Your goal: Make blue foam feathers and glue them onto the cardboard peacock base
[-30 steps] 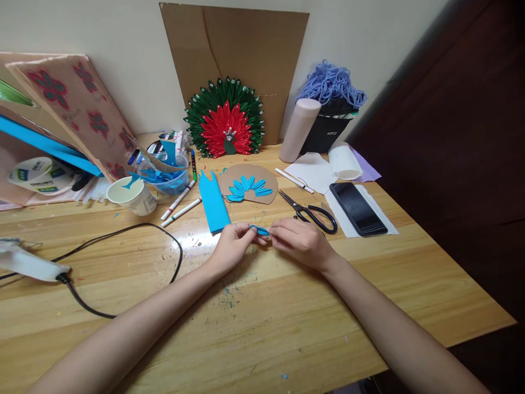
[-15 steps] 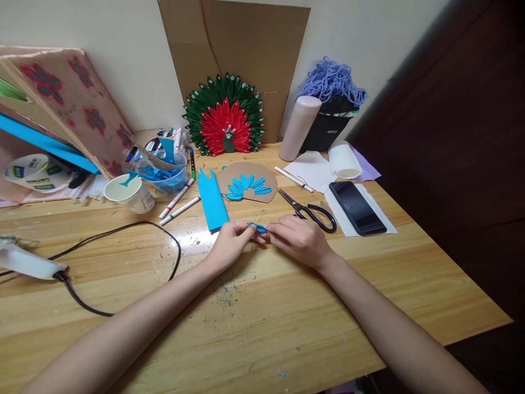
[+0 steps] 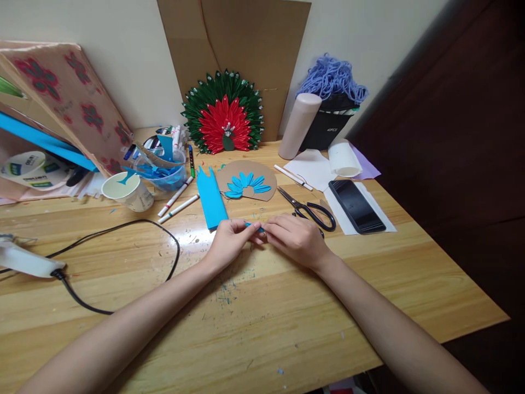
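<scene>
Between my fingertips is a small folded piece of blue paper (image 3: pixel 255 226), mostly covered. My left hand (image 3: pixel 232 238) pinches its left side, thumb on top. My right hand (image 3: pixel 296 239) is closed on its right end, and both hands nearly touch just above the table. Behind them lies a rounded cardboard piece (image 3: pixel 267 168) bearing a fan of blue paper petals (image 3: pixel 248 185). A folded blue paper strip (image 3: pixel 212 200) with a notched far end lies beyond my left hand. Black-handled scissors (image 3: pixel 305 208) rest beyond my right hand, blades slightly apart.
A white glue gun (image 3: pixel 28 261) and its cord lie at left. Markers (image 3: pixel 179 208), a paper cup (image 3: pixel 128 192) and a tub of blue scraps (image 3: pixel 162 176) stand nearby. A phone (image 3: pixel 356 206) lies right. Behind are a red-green peacock craft (image 3: pixel 225 123) and a pink bottle (image 3: pixel 300 126).
The blue piece has turned slightly between my fingers, and less of it shows now. My hands stay in nearly the same spot, and the objects on the table have not moved.
</scene>
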`<control>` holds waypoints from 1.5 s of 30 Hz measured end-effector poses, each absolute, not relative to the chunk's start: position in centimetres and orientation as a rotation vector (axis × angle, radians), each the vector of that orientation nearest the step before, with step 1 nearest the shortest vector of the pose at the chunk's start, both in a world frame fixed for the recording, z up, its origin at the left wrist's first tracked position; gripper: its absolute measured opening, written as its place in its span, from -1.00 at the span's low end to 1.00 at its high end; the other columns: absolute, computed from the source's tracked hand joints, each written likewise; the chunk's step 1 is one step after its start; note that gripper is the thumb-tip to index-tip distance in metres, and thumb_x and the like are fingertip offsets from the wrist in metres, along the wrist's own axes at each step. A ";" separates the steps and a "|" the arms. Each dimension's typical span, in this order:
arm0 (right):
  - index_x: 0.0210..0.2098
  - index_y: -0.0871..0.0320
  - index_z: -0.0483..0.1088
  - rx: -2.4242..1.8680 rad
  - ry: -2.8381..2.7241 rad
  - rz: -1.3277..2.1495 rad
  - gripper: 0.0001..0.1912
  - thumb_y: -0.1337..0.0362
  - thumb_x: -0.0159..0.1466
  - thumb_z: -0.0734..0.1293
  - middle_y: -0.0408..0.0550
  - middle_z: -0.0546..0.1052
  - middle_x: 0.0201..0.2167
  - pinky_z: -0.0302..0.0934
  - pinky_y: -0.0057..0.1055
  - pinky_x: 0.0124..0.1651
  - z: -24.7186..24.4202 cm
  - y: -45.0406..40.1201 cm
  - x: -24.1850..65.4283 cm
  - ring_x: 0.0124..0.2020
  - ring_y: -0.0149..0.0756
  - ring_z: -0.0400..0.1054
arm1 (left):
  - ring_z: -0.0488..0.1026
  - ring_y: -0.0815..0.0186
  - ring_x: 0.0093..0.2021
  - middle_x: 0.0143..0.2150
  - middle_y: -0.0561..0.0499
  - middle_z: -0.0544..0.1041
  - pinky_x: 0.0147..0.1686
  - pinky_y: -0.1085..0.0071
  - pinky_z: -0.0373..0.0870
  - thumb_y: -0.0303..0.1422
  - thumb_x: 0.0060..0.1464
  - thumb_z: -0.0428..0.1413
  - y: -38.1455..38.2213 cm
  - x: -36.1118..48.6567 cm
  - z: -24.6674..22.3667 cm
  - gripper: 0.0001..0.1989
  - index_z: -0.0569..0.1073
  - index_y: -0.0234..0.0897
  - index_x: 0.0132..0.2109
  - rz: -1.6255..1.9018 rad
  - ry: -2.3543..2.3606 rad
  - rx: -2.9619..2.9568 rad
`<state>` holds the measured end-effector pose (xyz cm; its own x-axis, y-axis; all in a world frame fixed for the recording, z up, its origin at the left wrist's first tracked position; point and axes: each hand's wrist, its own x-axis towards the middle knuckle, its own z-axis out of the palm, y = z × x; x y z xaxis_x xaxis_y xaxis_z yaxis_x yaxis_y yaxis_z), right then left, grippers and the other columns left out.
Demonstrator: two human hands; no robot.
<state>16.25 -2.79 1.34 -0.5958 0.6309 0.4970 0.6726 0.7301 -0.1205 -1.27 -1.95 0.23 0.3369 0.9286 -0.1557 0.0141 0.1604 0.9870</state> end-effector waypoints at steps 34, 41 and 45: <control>-0.33 0.16 0.45 -1.057 -2.065 0.558 -0.90 0.36 0.19 0.28 -0.06 0.52 -0.40 0.29 -0.42 -0.32 1.0 -2.2 16.5 -0.38 -0.36 0.39 | 0.54 0.25 -0.38 -0.39 -0.12 0.59 -0.26 0.33 0.45 -0.30 -0.07 0.19 -1.3 -1.6 1.1 -0.81 0.54 -0.36 -0.34 0.731 0.973 1.097; -0.32 0.20 0.45 -1.171 -1.769 1.038 -0.83 0.23 0.16 0.32 -0.03 0.54 -0.39 0.36 -0.41 -0.35 0.1 -2.0 16.3 -0.39 -0.33 0.44 | 0.53 0.28 -0.36 -0.36 -0.13 0.59 -0.25 0.37 0.44 -0.32 -0.05 0.18 -1.7 -1.3 0.3 -0.80 0.55 -0.37 -0.29 0.857 1.037 1.171; -0.38 0.21 0.45 -1.179 -1.622 1.182 -0.82 0.20 0.13 0.35 -0.02 0.55 -0.42 0.38 -0.37 -0.33 -0.3 -2.0 16.1 -0.40 -0.30 0.46 | 0.52 0.27 -0.37 -0.37 -0.13 0.59 -0.28 0.38 0.44 -0.30 -0.04 0.16 -2.0 -1.2 0.1 -0.79 0.56 -0.39 -0.33 0.902 1.047 1.204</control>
